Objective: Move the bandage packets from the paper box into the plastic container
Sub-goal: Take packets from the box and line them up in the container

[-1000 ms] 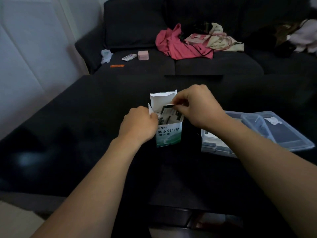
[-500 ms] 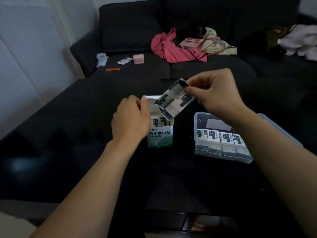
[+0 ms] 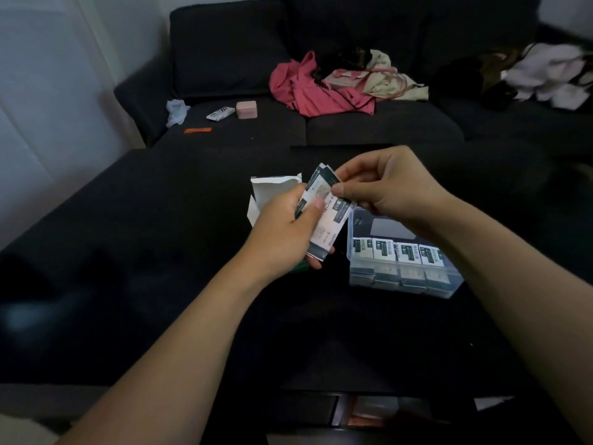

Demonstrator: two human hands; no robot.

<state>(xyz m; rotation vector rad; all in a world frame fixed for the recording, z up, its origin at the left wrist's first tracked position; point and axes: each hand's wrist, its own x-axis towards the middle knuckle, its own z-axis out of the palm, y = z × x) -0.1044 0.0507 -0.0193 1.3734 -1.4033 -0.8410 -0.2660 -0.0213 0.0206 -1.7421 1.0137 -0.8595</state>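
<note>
Both hands hold a small stack of bandage packets point(image 3: 324, 216) above the dark surface point(image 3: 128, 252): the left hand point(image 3: 285, 232) grips its lower part, the right hand point(image 3: 385, 184) pinches the top edge. The paper box point(image 3: 272, 191) (flaps open) stands behind the left hand. Just right, the plastic container point(image 3: 401, 284) already holds a row of packets.

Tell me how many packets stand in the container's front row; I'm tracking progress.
4 packets show upright, side by side along the container's near wall: at. The right arm covers the row's right end, so more may be hidden.
</note>
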